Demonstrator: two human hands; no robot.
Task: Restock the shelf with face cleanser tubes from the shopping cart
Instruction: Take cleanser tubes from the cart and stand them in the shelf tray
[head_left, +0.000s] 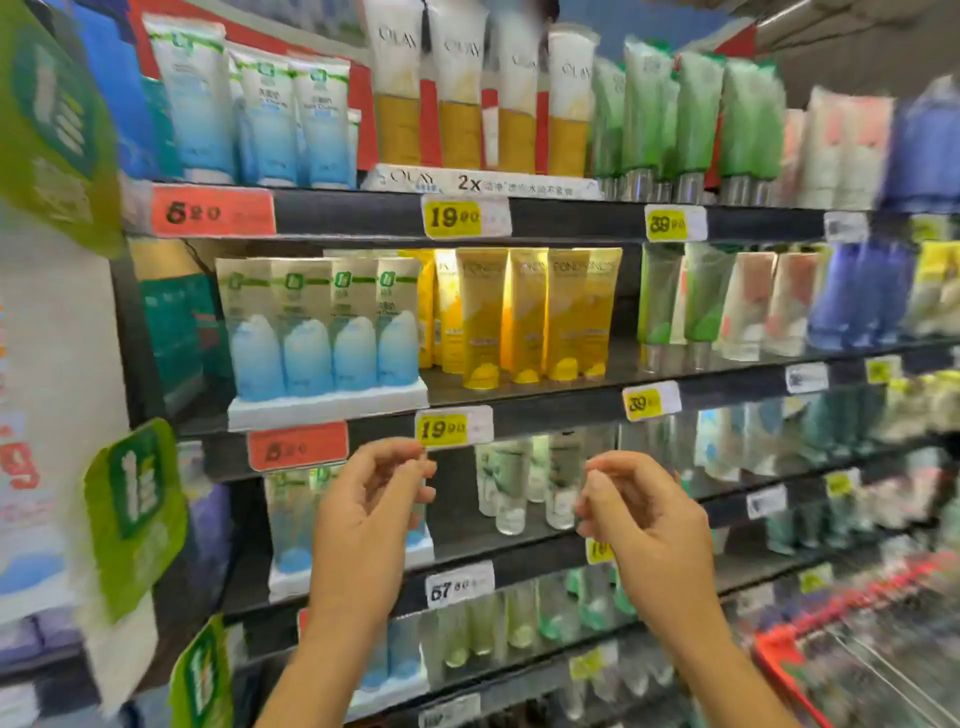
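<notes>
Both my hands are raised in front of the shelves, with nothing in either. My left hand (369, 514) has loosely curled fingers just below the yellow 19.90 price tag (453, 427). My right hand (644, 525) is level with it, fingers loosely curled too, in front of the clear tubes (511, 486) on the lower shelf. Above, yellow cleanser tubes (524, 322) stand on the middle shelf (545, 400) next to blue-and-white tubes (322, 332) in a white tray. The shopping cart (779, 652), red-rimmed and blurred, is at the lower right; its contents are unreadable.
The top shelf holds white-and-gold tubes (462, 93) and green tubes (691, 114). Green hanging signs (135, 514) stick out on the left. A gap of bare shelf (623, 358) lies to the right of the yellow tubes. More tubes fill the shelves to the right.
</notes>
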